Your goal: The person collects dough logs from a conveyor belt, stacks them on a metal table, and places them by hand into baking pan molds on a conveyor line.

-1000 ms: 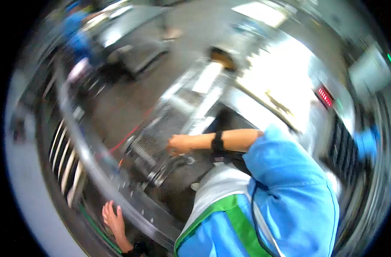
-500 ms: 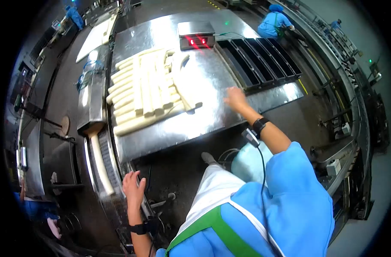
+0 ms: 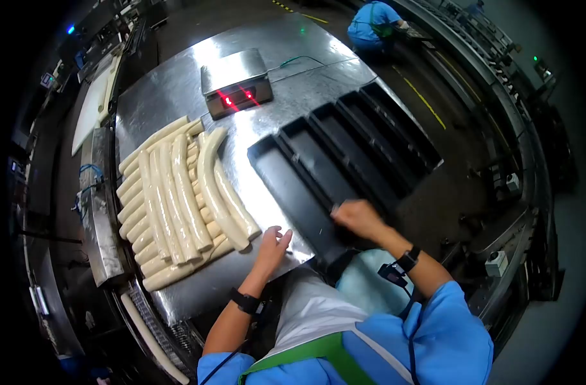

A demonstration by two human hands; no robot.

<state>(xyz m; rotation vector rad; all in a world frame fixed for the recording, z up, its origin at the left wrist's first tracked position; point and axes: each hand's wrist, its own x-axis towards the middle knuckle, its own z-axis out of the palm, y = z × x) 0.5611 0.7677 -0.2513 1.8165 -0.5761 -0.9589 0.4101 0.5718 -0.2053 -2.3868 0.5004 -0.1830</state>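
Black pans (image 3: 344, 160) show dark interiors right of centre; right hand (image 3: 359, 219) curls there, hold unclear; left hand (image 3: 271, 250), fingers loosely parted, is near pale rolls (image 3: 175, 199), left of centre.

The head camera looks forward and steeply down over the green-trimmed apron (image 3: 341, 360); its wide, curved view centres on the black pans (image 3: 294, 186), close by. The digital scale (image 3: 235, 72) lies farther; the co-worker in blue (image 3: 370, 24), well beyond.
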